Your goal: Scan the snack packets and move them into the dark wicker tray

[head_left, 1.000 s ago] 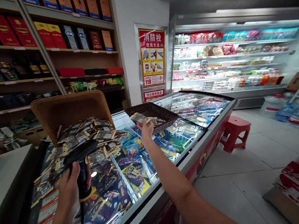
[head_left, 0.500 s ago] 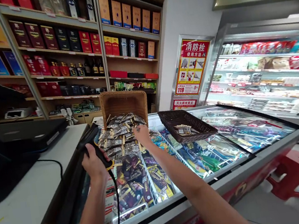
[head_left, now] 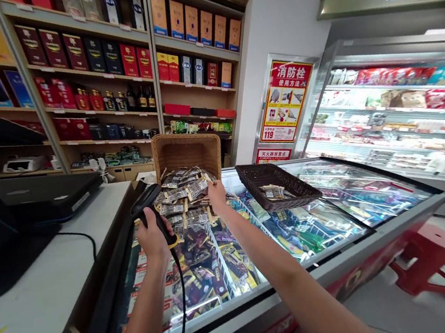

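My left hand (head_left: 152,237) is wrapped round the handle of a black barcode scanner (head_left: 146,199), whose cord hangs down over the freezer edge. My right hand (head_left: 217,195) is closed in a pinch on the end of a small clear-and-brown snack packet (head_left: 198,188), over the heap. Several similar packets (head_left: 173,208) spill from a tan wicker basket (head_left: 187,148) lying on its side on the freezer's glass top. To the right, a dark brown woven basket (head_left: 255,187) holds a few packets (head_left: 274,192).
Under the glass, the chest freezer (head_left: 340,252) is filled with wrapped ice creams. A white counter (head_left: 31,301) with black equipment (head_left: 41,195) stands at left. Boxed bottles fill the back shelves (head_left: 112,77). On the floor at right is a red stool (head_left: 435,258).
My right hand has moved slightly right and now has a packet raised in its fingers. The scanner in my left hand has shifted a little right, its head turned toward the packets.
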`<state>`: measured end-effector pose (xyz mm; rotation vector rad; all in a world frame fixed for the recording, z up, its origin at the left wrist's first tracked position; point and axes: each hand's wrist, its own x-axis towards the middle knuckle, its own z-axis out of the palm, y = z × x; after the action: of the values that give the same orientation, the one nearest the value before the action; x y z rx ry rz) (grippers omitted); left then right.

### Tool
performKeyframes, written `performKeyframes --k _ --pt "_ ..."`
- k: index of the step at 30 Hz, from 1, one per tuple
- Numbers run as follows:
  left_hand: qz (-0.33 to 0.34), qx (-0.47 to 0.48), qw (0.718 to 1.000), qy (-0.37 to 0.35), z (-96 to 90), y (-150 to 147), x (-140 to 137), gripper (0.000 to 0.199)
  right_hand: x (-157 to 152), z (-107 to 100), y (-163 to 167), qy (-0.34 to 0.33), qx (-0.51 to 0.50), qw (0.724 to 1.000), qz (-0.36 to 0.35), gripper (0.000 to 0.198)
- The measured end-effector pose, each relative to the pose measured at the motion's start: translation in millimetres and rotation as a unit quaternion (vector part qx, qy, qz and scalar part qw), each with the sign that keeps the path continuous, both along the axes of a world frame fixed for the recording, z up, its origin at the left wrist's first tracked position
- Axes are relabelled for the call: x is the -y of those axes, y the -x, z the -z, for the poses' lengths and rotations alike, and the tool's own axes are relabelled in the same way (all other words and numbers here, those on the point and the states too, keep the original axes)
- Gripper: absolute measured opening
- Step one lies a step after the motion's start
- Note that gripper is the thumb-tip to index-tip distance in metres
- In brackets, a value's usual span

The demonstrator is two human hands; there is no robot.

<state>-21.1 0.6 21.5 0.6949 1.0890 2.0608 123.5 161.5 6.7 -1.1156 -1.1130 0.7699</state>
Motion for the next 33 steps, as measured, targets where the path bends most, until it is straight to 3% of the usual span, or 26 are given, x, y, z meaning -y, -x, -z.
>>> performKeyframes --k 4,9,13,19,25,33 --pt "0.052 -0.035 0.998 0.003 0.6 -9 0 0.060 28 9 -68 0.004 -0.085 0.996 -0.014 0.015" --pt "0.146 -0.116 0.983 -0.003 6.1 -26 4 0.056 41 24 -120 -0.013 -0.121 0.990 0.065 0.017" --pt "0.193 -0.166 0.967 0.013 11.6 -32 5 0.053 37 22 -126 0.010 -0.154 0.985 0.082 0.010" --pt "0.245 -0.196 0.949 0.028 19.8 -34 0 0.053 42 16 -128 -0.018 -0.163 0.986 0.034 0.015" --pt "0.249 -0.238 0.939 0.029 28.0 -43 3 0.051 48 16 -126 -0.010 -0.153 0.988 0.033 0.013" --pt "0.271 -0.280 0.920 0.040 22.9 -48 11 0.053 58 15 -123 -0.024 -0.160 0.987 0.002 0.013"
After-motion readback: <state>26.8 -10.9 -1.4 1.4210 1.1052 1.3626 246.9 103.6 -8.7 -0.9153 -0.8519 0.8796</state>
